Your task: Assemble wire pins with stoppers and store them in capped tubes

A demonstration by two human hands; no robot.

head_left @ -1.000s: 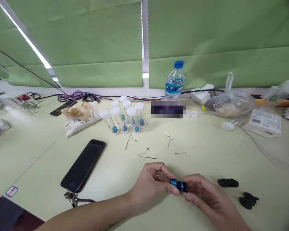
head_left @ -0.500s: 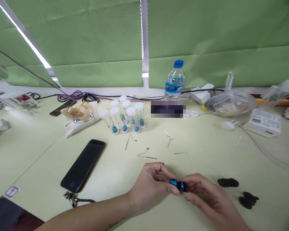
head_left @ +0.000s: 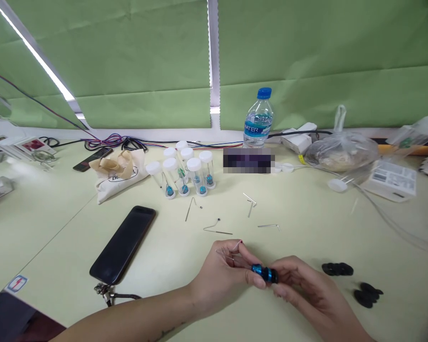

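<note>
Between my fingers is a small blue-and-black cylindrical piece point(head_left: 264, 272), lying roughly sideways. My left hand point(head_left: 225, 271) pinches its blue end with thumb and fingers. Thin bent wires point(head_left: 237, 259), one with a red tip, run from that end across the left palm. My right hand point(head_left: 305, 287) has its thumb and fingers closed around the black end; its fingertips are partly hidden. Beyond the hands lie thin wires with a small dark ball end point(head_left: 214, 230) and several small hex keys point(head_left: 268, 226). Black round pads point(head_left: 337, 269) rest right of the right hand.
Several white-capped clear tubes point(head_left: 194, 176) with blue parts inside stand at the back. A phone point(head_left: 124, 244) lies left, near a cloth pouch point(head_left: 119, 175). A water bottle point(head_left: 258, 118), a plastic bag point(head_left: 342, 151) and a white box point(head_left: 390, 180) stand along the back right.
Almost nothing differs. Both hands stay around the blue-and-black piece, and the view has shifted very slightly.
</note>
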